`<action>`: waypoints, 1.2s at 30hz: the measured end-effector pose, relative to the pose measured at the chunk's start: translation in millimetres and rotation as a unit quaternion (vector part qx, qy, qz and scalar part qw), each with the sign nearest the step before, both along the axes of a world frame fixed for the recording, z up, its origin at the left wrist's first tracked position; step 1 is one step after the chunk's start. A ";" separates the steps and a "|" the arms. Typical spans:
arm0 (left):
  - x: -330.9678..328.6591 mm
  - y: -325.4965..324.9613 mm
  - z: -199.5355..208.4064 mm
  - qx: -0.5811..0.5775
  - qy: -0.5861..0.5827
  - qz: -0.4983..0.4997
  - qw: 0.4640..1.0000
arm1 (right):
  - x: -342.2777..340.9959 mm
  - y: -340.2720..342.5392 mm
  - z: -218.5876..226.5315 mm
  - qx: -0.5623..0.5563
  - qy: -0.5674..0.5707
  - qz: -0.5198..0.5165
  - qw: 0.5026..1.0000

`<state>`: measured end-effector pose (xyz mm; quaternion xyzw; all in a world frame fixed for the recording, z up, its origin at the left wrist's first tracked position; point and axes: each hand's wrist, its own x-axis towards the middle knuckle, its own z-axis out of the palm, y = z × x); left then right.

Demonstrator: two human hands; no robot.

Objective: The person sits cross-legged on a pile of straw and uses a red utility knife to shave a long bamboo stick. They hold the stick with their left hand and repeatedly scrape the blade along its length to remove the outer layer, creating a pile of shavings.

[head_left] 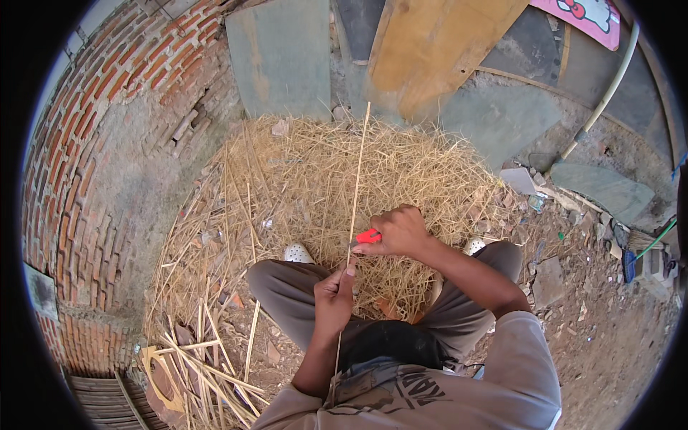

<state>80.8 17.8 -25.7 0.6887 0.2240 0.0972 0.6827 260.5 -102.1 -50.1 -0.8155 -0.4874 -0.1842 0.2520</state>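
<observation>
My left hand [335,295] is closed around a long, thin bamboo strip [360,162] in front of my lap. The strip runs upright and slightly tilted, its far tip over the pile and its lower part passing down by my left forearm. A small red-handled knife [368,236] is gripped in my right hand [401,229], just above the left one. The knife's front end meets the strip; its blade is too small to make out well.
Pale shavings [301,165] are heaped before my legs. Split bamboo sticks [208,365] lie at the lower left, beside a brick wall [86,150]. Boards [279,57] lean at the back. Rubble and a grey block [550,281] lie on the dirt at right.
</observation>
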 end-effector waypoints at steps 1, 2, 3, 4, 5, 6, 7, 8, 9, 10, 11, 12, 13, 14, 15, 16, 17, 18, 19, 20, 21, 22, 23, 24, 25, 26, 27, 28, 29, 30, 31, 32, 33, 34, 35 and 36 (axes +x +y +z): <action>-1.9 1.9 -3.3 -0.001 0.007 0.001 1.000 | 1.0 1.6 -1.4 0.012 -0.013 -0.001 1.000; -3.2 3.3 -6.0 -0.002 0.014 0.003 1.000 | 1.8 1.5 -2.4 0.008 -0.021 0.001 1.000; -4.8 4.4 -8.6 0.003 0.011 0.000 1.000 | 0.8 0.8 -4.6 0.005 -0.027 0.003 1.000; -6.2 4.7 -10.9 0.008 0.008 -0.002 1.000 | 0.3 1.0 -7.1 0.003 -0.033 0.006 0.999; -7.5 5.1 -11.9 0.014 0.005 -0.004 1.000 | 2.1 3.5 -10.7 0.001 -0.038 0.002 0.999; -7.8 4.1 -12.5 0.014 0.008 -0.001 1.000 | 6.5 4.8 -13.7 -0.004 -0.043 -0.003 0.999; -8.2 3.2 -12.9 0.014 0.011 0.002 1.000 | 11.7 5.6 -16.3 -0.009 -0.049 -0.008 0.999; -8.8 2.2 -13.4 0.015 0.014 0.005 1.000 | 18.2 4.1 -18.3 -0.046 -0.012 -0.042 0.998; -12.5 1.4 -15.7 0.012 0.020 -0.003 1.000 | 26.1 3.2 -18.3 -0.082 0.026 -0.074 0.994; -16.7 -0.2 -19.2 0.010 0.023 -0.014 1.000 | 36.6 0.2 -17.7 -0.117 0.062 -0.110 0.985; -20.8 -2.2 -22.3 0.008 0.027 -0.026 0.999 | 50.6 -3.9 -20.3 -0.105 0.064 -0.142 0.982; -24.1 -4.6 -23.9 0.011 0.029 -0.036 0.999 | 65.1 -8.6 -25.3 -0.092 0.067 -0.174 0.978; -26.0 -7.8 -25.4 0.014 0.029 -0.046 0.998 | 79.0 -12.6 -29.4 -0.085 0.075 -0.195 0.974; -28.2 -10.3 -26.3 0.017 0.029 -0.056 0.998 | 92.0 -16.2 -33.8 -0.079 0.082 -0.216 0.970; -31.1 -13.3 -26.1 0.013 0.033 -0.063 0.997 | 103.3 -20.4 -36.8 -0.073 0.089 -0.234 0.965; -34.6 -15.6 -23.1 0.009 0.036 -0.070 0.997 | 111.5 -25.0 -36.2 -0.080 0.076 -0.234 0.966; -36.7 -16.7 -20.7 0.006 0.039 -0.078 0.996 | 118.8 -29.9 -35.8 -0.086 0.064 -0.235 0.966; -37.2 -16.2 -19.2 0.013 0.042 -0.079 0.996 | 125.1 -33.4 -33.3 -0.091 0.050 -0.236 0.966; -37.1 -15.4 -17.8 0.020 0.045 -0.081 0.995 | 131.2 -34.9 -31.1 -0.103 0.073 -0.250 0.960; -37.0 -14.8 -17.1 0.027 0.048 -0.084 0.995 | 137.5 -35.9 -28.9 -0.115 0.096 -0.265 0.953; -37.2 -14.9 -21.4 0.036 0.030 -0.089 0.995 | 146.7 -38.4 -24.5 -0.126 0.117 -0.279 0.945; -40.0 -14.0 -27.7 0.047 0.016 -0.095 0.994 | 158.9 -47.5 -20.2 -0.125 0.082 -0.282 0.948; -41.8 -13.3 -31.9 0.058 0.001 -0.102 0.993 | 164.4 -54.2 -20.1 -0.141 0.064 -0.269 0.951; -39.0 -13.5 -28.9 0.050 0.004 -0.104 0.993 | 171.0 -58.3 -17.1 -0.155 0.044 -0.256 0.953; -35.7 -18.9 -24.8 0.037 0.006 -0.111 0.993 | 179.5 -71.0 -14.9 -0.175 0.022 -0.247 0.953; -33.5 -24.3 -19.4 0.024 0.007 -0.118 0.993 | 200.5 -79.5 -6.8 -0.111 0.139 -0.368 0.913; -47.8 -34.6 -16.1 0.036 0.020 -0.172 0.984 | 215.7 -98.2 -8.8 -0.047 0.255 -0.480 0.838; -66.8 -41.0 -9.3 0.059 0.026 -0.214 0.975 | 226.1 -129.2 -2.8 -0.034 0.269 -0.515 0.813; -69.7 -31.3 -3.1 0.069 0.035 -0.202 0.976 | 229.4 -146.9 -1.5 -0.012 0.295 -0.545 0.785; -71.2 -26.9 0.0 0.071 0.042 -0.193 0.978 | 228.9 -148.0 0.0 -0.003 0.286 -0.543 0.789; -61.7 -14.0 -0.4 0.047 0.042 -0.129 0.990 | 221.8 -149.5 -3.5 0.005 0.278 -0.542 0.793; -63.8 -15.8 -3.7 -0.002 0.056 -0.067 0.996 | 203.6 -163.6 -15.3 -0.014 0.271 -0.546 0.792; -50.9 -11.7 -9.6 -0.048 0.047 -0.075 0.995 | 194.2 -166.0 -25.7 -0.019 0.287 -0.522 0.803; -30.7 -8.2 -5.8 -0.088 0.033 -0.087 0.992 | 182.6 -157.4 -29.6 -0.015 0.303 -0.498 0.812; -22.3 -10.8 -3.9 -0.095 0.020 -0.079 0.992 | 170.7 -140.8 -17.3 -0.027 0.276 -0.458 0.845; -22.0 -13.3 -0.8 -0.101 0.012 -0.069 0.992 | 148.0 -123.4 -3.7 -0.041 0.252 -0.414 0.874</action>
